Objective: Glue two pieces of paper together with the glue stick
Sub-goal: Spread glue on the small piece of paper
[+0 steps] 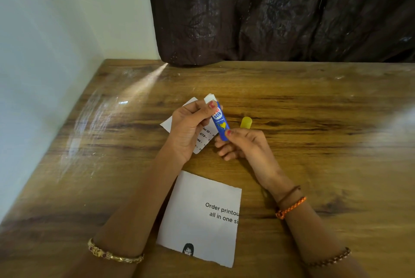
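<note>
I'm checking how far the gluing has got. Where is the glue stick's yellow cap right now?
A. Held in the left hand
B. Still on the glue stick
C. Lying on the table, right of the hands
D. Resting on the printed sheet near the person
C: the yellow cap lies on the wooden table, just beyond the right hand, which holds the blue glue stick by its base, apart from the stick.
</note>
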